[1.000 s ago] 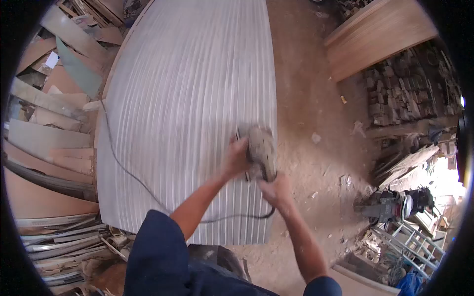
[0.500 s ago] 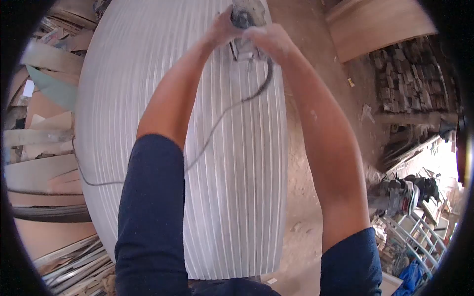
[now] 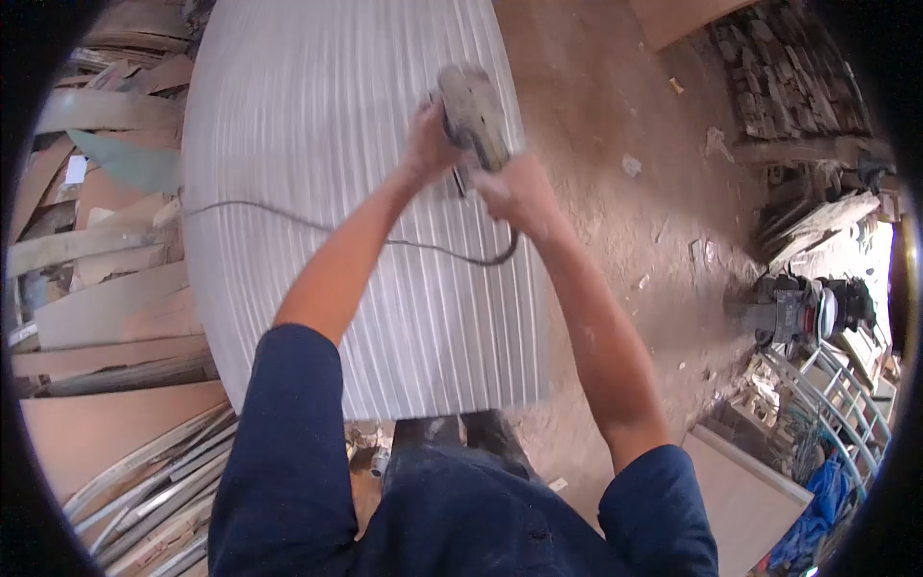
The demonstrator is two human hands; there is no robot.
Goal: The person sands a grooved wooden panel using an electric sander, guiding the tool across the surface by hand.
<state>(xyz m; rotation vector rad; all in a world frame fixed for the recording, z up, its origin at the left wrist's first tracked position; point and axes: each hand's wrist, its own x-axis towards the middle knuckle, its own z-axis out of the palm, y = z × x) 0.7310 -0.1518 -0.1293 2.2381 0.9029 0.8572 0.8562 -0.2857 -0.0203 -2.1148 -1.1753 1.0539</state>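
Note:
A dusty corded power sander (image 3: 473, 104) rests on a long, pale grooved panel (image 3: 298, 125), near its right edge. My left hand (image 3: 431, 144) is closed around the left side of the sander. The fingers of my right hand (image 3: 522, 195) wrap its rear handle, close to where the cord leaves. From there the dark cord (image 3: 437, 248) loops back and runs left across the panel, passing under my left forearm. The sander's underside is hidden against the panel.
Stacked boards and offcuts (image 3: 115, 298) line the left side. A dusty floor (image 3: 625, 231) stretches along the right. Beyond it are piled wood scraps (image 3: 788, 87), a metal-framed ladder-like rack (image 3: 836, 394), a blue plastic sheet (image 3: 817, 510) and a flat board (image 3: 735, 500).
Both hands have drawn the sander back toward my body along the panel. The cord has shifted into a wider loop, and my view has moved back, showing more of my torso.

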